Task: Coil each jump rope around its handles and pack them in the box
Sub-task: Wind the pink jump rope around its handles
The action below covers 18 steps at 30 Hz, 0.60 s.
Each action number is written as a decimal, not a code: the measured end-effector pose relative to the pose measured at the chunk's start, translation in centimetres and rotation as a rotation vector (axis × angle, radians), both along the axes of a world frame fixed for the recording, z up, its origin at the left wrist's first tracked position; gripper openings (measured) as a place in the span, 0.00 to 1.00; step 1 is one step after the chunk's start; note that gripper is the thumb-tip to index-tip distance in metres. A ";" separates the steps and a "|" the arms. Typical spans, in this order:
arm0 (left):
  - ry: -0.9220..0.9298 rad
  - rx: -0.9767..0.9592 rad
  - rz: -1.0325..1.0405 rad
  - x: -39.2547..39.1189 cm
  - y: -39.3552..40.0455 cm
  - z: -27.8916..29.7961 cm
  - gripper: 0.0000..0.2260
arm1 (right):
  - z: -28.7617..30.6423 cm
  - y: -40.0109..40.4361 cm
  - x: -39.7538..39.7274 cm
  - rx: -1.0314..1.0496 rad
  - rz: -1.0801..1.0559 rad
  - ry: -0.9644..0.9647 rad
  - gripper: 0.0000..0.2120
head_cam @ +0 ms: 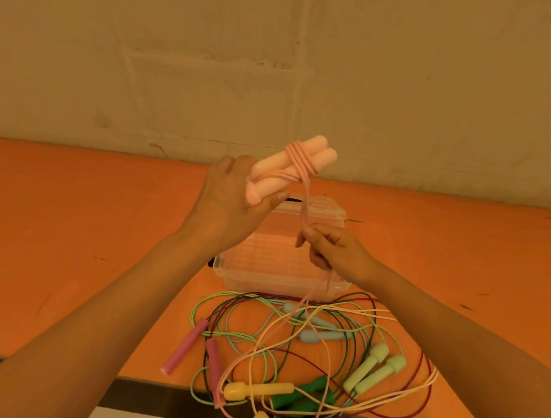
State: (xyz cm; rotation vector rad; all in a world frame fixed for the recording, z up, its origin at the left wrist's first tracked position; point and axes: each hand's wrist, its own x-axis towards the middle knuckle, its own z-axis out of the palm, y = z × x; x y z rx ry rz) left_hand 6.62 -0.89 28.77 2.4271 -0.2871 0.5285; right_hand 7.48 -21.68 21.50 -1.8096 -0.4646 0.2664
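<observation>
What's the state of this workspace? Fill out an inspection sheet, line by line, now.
Surface: orange table, dark front edge, a few small marks.
Job's things: peach handles held side by side, peach cord wound round them several turns, its tail hanging to the pile; clear lidded box standing shut behind the pile.
Clutter: loose ropes tangled together, with pink handles, blue handles, pale green handles, yellow handles, dark green handles.
Grippers: left hand grips the peach handles; right hand pinches the cord.
Cables: nothing seen apart from the rope cords.
Surroundings: plain beige wall.
</observation>
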 end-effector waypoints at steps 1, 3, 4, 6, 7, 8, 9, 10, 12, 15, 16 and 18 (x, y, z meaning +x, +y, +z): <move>0.006 0.023 -0.062 -0.1 0.1 0.1 0.23 | 0.4 -0.4 0.5 -0.038 0.002 0.027 0.13; 0.032 0.079 -0.178 -0.1 0.4 0.3 0.25 | 1.1 -1.1 1.7 -0.106 -0.008 0.043 0.12; 0.039 0.114 -0.224 0.0 0.6 0.3 0.28 | 1.7 -1.3 2.0 -0.139 -0.003 0.027 0.11; 0.046 0.173 -0.305 0.0 0.9 0.4 0.32 | 2.9 -1.6 2.7 -0.240 0.012 -0.049 0.07; 0.052 0.194 -0.342 0.0 1.0 0.4 0.32 | 3.6 -1.9 3.0 -0.299 0.015 -0.087 0.04; 0.056 0.220 -0.379 -0.1 1.1 0.5 0.31 | 4.2 -2.0 3.3 -0.346 0.022 -0.116 0.07; 0.063 0.249 -0.413 -0.2 1.1 0.5 0.30 | 4.8 -2.3 3.6 -0.388 0.038 -0.142 0.11; 0.076 0.278 -0.446 -0.3 1.2 0.6 0.29 | 5.4 -2.6 4.0 -0.420 0.058 -0.142 0.13; 0.102 0.341 -0.503 -0.3 1.4 0.6 0.32 | 6.3 -3.1 4.8 -0.487 0.092 -0.128 0.08; 0.104 0.431 -0.534 -0.2 1.8 0.5 0.33 | 7.5 -3.6 5.9 -0.593 0.089 -0.129 0.11; 0.106 0.450 -0.540 -0.2 1.9 0.6 0.33 | 8.0 -3.6 6.0 -0.616 0.093 -0.147 0.13; 0.102 0.485 -0.552 -0.1 1.9 0.7 0.33 | 8.7 -3.7 6.1 -0.651 0.109 -0.167 0.17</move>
